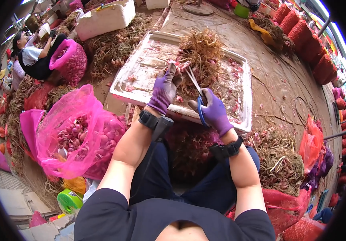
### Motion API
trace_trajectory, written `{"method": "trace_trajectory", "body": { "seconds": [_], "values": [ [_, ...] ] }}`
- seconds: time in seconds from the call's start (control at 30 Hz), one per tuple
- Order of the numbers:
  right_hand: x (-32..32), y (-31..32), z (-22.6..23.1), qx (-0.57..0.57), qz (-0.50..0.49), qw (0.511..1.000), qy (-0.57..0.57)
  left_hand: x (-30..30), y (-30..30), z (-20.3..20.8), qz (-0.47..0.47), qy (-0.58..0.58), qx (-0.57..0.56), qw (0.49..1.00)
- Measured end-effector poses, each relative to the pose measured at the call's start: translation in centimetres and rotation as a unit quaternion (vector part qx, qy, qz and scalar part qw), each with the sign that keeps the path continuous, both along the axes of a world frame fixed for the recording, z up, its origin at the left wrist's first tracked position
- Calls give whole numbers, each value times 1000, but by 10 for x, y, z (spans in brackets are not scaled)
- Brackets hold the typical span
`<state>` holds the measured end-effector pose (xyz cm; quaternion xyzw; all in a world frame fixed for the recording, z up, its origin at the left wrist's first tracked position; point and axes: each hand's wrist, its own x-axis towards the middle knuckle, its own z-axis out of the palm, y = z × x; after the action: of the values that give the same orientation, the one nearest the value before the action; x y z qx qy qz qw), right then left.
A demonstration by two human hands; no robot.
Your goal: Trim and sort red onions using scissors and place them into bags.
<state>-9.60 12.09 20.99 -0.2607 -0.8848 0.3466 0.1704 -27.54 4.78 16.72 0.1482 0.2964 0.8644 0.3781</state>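
My left hand [165, 89], in a purple and grey work glove, is closed around reddish-pink shallots [178, 64]. In my gloved right hand [215, 110] is a pair of scissors [194, 81] with blue handles. The blades point up and left, with their tips beside the shallots at my left fingers. A heap of dried shallot stalks and roots [202, 54] lies just beyond the blades. Both hands are over the near side of a shallow white foam tray [245, 98], which is strewn with pink skins. Exactly where the blades meet the stems is too small to tell.
A pink mesh sack [70, 136] of shallots stands open at my left. Piles of dried shallots [277, 160] lie at my right and between my knees. A white foam box [105, 19] and a seated person [34, 54] are at far left. Red sacks [299, 34] line the far right.
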Motion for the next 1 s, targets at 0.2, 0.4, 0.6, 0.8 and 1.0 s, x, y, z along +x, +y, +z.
{"method": "trace_trajectory", "body": {
  "seconds": [0.2,0.4,0.6,0.8,1.0],
  "values": [
    [2,0,-6,9,7,1000,-2,5,2,-1,12,44,-26,999],
    [0,-2,-5,-29,-21,999,11,22,7,0,-6,86,-13,996],
    [-12,-6,-34,-8,-63,995,82,25,8,2,-49,41,37,997],
    [-4,29,-33,-139,-42,980,139,29,-2,26,-3,30,-11,999],
    [7,52,-25,-111,-67,960,246,33,-89,113,199,410,-125,881]
  ]
}}
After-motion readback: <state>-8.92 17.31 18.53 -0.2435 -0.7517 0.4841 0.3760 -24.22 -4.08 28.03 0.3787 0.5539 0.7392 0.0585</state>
